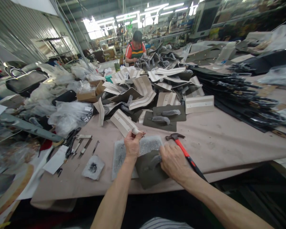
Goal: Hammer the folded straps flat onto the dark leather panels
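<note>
My left hand [132,144] is closed, its fingertips pinching a small whitish rounded thing [135,130] that I cannot identify. Just beyond it lies a beige panel [121,121] with a pale strip. My right hand [173,159] grips the right side of a dark olive panel [147,173], which has a plastic-wrapped handle. This panel is tilted over the front of a grey speckled slab [152,141]. To the right of my right hand, a claw hammer [182,148] with a red and black handle rests on the table.
A smaller grey block [92,167] and several hand tools [84,146] lie left on the covered table [228,136]. Dark panels with wrapped handles [165,116] are piled ahead. Black straps [238,95] are stacked right. A person [135,51] works across the table.
</note>
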A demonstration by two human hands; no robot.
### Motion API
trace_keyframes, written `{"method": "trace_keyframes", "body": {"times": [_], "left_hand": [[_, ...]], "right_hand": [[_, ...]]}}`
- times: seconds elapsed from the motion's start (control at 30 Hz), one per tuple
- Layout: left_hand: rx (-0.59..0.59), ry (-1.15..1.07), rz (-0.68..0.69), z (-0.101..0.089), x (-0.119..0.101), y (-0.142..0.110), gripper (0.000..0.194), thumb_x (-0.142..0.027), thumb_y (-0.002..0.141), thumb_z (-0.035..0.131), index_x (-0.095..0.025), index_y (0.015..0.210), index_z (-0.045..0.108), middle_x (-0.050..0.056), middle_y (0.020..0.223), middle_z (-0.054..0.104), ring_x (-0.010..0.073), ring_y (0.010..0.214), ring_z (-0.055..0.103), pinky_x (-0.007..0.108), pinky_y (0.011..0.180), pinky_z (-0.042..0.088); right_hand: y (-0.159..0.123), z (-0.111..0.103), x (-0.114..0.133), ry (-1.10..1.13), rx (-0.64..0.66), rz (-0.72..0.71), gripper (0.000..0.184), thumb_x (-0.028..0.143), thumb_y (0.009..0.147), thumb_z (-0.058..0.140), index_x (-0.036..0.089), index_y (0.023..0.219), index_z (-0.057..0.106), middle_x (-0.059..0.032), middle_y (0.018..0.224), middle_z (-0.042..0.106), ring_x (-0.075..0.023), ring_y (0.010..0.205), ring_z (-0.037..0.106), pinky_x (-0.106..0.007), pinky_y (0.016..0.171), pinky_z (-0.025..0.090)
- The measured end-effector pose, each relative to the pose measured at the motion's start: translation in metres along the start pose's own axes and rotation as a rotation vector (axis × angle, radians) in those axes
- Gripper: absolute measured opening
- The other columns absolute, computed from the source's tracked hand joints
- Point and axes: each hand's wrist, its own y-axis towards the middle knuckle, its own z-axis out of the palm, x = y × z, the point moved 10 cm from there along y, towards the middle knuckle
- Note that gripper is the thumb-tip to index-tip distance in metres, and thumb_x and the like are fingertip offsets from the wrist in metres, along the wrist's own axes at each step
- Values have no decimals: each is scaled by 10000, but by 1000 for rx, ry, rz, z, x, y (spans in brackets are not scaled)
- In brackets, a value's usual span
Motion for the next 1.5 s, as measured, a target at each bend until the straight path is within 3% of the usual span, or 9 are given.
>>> {"method": "trace_keyframes", "body": {"times": [0.13,0.33,0.47,0.77,0.87,0.97,1.17,1.33,1.5], "left_hand": [[148,138,84,15,-34,-6,243,-329,766,792,-165,910,686,39,849,735,179,808,707,303,802,575],[213,263,-68,15,32,-33,168,-274,761,759,-161,869,699,30,831,735,174,792,697,293,792,562],[229,284,-148,10,71,-38,195,-299,759,765,-152,869,702,41,830,739,180,795,702,292,779,561],[259,160,-196,22,89,-28,369,-325,780,778,-165,1083,641,52,881,758,191,838,734,336,851,573],[286,182,-193,23,93,-29,358,-288,805,759,-169,1113,620,65,891,761,196,849,737,337,847,573],[296,222,-170,22,93,-30,272,-248,826,728,-170,1068,630,67,905,758,192,862,731,333,861,567],[331,304,-121,26,89,-30,108,-220,843,682,-168,934,658,55,899,744,185,864,712,310,852,554],[351,402,-84,29,84,-30,96,-187,828,662,-177,923,665,42,878,744,180,838,699,295,826,545],[446,550,5,41,72,-33,72,-155,827,608,-174,856,671,18,814,723,160,774,664,252,758,511]], "right_hand": [[0,5,-24,78,127,216,169,216,884,483,153,1011,576,-138,824,698,-280,727,669,-357,619,366],[-19,26,-29,225,136,428,306,368,932,499,160,1149,552,-128,808,728,-284,759,719,-324,610,413],[-26,46,-10,443,143,398,486,474,935,537,168,1313,521,-129,883,754,-282,820,732,-333,681,460],[-26,64,1,733,211,312,578,545,991,386,149,1383,539,-153,1067,741,-280,991,710,-366,836,496],[-30,56,-34,799,67,368,550,556,993,368,166,1329,563,-107,1061,720,-230,915,690,-333,806,500],[-41,51,-87,491,-70,482,478,519,974,428,154,1229,602,-125,1043,676,-247,888,647,-356,800,484],[-64,93,-140,113,188,521,370,405,959,473,140,1192,584,-143,1018,605,-290,885,613,-374,717,438],[-71,111,-153,646,247,746,152,248,863,524,158,971,581,-103,887,579,-224,783,573,-328,663,409],[-57,103,-123,1212,385,799,115,316,841,481,205,844,516,14,654,481,-119,499,426,-262,479,390]]}}
